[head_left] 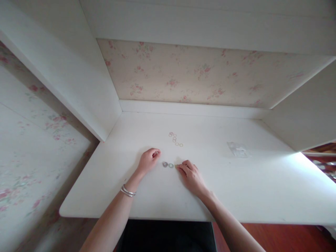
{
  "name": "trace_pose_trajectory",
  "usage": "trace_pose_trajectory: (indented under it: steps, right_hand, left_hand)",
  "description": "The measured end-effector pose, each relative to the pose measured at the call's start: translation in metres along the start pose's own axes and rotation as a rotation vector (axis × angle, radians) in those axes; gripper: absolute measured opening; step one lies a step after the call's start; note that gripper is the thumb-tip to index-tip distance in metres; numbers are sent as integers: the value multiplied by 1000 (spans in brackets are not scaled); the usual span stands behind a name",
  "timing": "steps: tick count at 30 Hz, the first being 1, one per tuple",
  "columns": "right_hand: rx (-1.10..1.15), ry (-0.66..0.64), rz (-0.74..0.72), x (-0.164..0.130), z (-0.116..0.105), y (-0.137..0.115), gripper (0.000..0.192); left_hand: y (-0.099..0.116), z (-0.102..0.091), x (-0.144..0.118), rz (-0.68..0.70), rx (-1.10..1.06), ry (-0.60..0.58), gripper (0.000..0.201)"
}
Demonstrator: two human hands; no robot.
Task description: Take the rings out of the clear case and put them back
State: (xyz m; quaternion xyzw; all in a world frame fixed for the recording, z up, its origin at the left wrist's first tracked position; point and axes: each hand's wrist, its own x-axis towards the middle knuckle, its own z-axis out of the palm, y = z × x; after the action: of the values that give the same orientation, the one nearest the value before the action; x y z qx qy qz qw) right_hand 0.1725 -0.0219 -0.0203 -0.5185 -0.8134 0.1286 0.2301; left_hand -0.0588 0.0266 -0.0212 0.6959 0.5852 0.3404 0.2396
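Curled closed, my left hand (pixel 149 160) rests on the white desk, to the left of the small rings; whatever its fingers may hold is hidden. My right hand (pixel 191 175) pinches a small yellowish ring (pixel 176 166) down at the desk surface. Just left of that ring lie a pale green ring (pixel 170 165) and a dark grey ring (pixel 165 164), side by side in a short row between my hands. Farther back, several thin yellowish and pinkish rings (pixel 177 144) lie loosely scattered, some touching or overlapping.
A clear plastic bag (pixel 238 149) lies on the white desk (pixel 262 189) to the right. White panels (pixel 105 115) rise at both sides, with flowered wallpaper (pixel 189 77) at the back. A black seat (pixel 168 236) is below the front edge.
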Motion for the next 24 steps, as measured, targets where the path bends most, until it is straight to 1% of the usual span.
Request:
trace_pose_trajectory:
  steps: [12, 20, 24]
  right_hand:
    - [-55, -63, 9, 4, -1, -7, 24]
    - [-37, -34, 8, 5, 0, -8, 24]
    - [28, -15, 18, 4, 0, -7, 24]
  left_hand:
    - [0, 0, -1, -1, 4, -7, 26]
    - [0, 0, -1, 6, 8, -5, 23]
    - [-1, 1, -1, 8, 1, -11, 22]
